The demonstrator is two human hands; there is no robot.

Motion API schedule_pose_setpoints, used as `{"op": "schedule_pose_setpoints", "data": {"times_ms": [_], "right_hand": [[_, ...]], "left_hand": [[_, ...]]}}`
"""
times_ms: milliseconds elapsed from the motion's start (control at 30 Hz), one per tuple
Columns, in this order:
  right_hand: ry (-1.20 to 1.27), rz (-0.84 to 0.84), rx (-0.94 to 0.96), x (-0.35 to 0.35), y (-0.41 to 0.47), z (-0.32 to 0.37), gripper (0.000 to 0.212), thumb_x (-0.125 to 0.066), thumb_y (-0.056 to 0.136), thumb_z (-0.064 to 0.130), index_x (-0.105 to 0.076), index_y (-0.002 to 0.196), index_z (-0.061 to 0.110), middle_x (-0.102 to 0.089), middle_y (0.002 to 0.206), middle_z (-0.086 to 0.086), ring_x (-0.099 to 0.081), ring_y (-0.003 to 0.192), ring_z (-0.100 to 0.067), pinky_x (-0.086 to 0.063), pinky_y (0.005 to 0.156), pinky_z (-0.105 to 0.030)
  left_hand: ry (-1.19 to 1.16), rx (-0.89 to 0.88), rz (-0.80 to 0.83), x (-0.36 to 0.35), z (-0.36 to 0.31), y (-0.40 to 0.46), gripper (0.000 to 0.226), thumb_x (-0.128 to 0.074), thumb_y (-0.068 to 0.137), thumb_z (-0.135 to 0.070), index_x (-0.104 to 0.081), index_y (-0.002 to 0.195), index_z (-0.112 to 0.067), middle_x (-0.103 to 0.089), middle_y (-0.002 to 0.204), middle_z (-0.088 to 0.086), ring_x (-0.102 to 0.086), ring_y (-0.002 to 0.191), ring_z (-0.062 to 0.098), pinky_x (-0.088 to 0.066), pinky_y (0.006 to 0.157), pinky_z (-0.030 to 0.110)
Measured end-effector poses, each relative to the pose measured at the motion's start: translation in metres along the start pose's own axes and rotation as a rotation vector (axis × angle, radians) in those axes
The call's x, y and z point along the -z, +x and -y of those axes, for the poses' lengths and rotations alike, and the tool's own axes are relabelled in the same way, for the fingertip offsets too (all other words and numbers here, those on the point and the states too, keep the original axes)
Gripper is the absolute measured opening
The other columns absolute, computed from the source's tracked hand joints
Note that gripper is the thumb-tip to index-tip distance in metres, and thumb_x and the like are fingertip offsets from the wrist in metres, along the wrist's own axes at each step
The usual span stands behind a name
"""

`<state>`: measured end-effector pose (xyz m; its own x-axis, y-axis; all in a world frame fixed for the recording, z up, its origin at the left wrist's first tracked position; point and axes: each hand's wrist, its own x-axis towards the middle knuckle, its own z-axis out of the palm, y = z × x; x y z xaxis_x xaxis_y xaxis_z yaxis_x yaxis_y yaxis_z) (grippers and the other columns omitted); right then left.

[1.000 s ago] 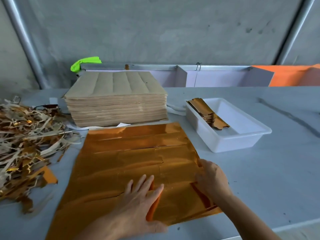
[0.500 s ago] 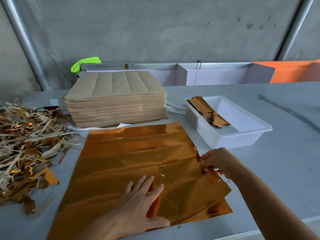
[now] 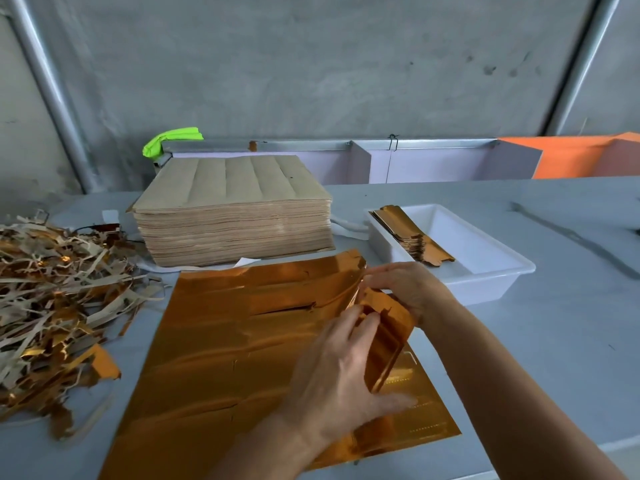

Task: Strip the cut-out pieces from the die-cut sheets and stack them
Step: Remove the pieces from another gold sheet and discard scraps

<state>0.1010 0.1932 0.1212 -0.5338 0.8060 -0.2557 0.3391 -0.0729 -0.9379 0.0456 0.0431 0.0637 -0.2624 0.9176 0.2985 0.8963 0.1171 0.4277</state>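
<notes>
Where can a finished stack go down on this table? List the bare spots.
Bare table lies right of the gold sheet, in front of the white tray, and behind the tray toward the dividers. The left side is crowded: the scrap pile runs up to the brown sheet stack.

Die-cut sheet lying flat on table, front centre. Sheet stack sitting just behind it. Scrap pile lying left of both. Tray sitting right of stack, behind sheet's right corner; cut-out pieces stacked in tray's left side. Left hand and right hand meeting over sheet's right edge, lifted cut-out piece standing between them. Partition boards running along table's back edge.
</notes>
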Motion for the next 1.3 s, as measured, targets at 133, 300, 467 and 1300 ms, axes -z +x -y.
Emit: {"op": "schedule_pose_setpoints", "data": {"times_ms": [133,300,467,1300], "right_hand": [[0.198,0.073,0.050,-0.009,-0.005,-0.003,0.014,-0.066,0.087,0.018,-0.069,0.100,0.020,-0.069,0.102,-0.006,-0.065,0.099,-0.026,-0.053,0.090,-0.045],[0.688,0.137,0.040,-0.017,-0.022,-0.030,0.025,-0.054,0.095,0.015,-0.056,0.118,0.006,-0.061,0.112,-0.015,-0.066,0.099,-0.029,-0.058,0.070,-0.036],[0.281,0.055,0.170,-0.030,-0.046,-0.058,0.019,-0.061,0.090,0.024,-0.065,0.108,0.022,-0.061,0.114,0.002,-0.060,0.103,-0.017,-0.054,0.079,-0.027],[0.328,-0.103,0.115,-0.057,-0.047,-0.089,0.031,-0.041,0.099,0.032,-0.058,0.077,0.019,-0.064,0.059,0.008,-0.066,0.060,-0.014,-0.048,0.046,-0.014]], "left_hand": [[0.063,0.021,-0.157,-0.002,0.001,0.006,0.081,-0.058,0.082,-0.059,-0.019,0.148,-0.029,-0.025,0.150,-0.009,-0.032,0.134,0.008,-0.030,0.105,0.017],[-0.251,0.166,-0.301,0.000,0.012,0.004,0.016,-0.047,0.098,-0.025,-0.060,0.097,-0.016,-0.050,0.071,-0.015,-0.052,0.056,0.001,-0.039,0.050,0.008],[-0.888,0.444,-0.276,0.001,0.019,0.004,0.012,-0.051,0.095,-0.026,-0.063,0.093,-0.027,-0.068,0.086,-0.010,-0.063,0.076,-0.002,-0.045,0.063,0.011],[-1.110,0.632,-0.276,0.003,0.030,0.007,0.019,-0.046,0.098,-0.010,-0.063,0.100,-0.019,-0.072,0.083,0.000,-0.066,0.061,0.011,-0.051,0.051,0.021]]}}
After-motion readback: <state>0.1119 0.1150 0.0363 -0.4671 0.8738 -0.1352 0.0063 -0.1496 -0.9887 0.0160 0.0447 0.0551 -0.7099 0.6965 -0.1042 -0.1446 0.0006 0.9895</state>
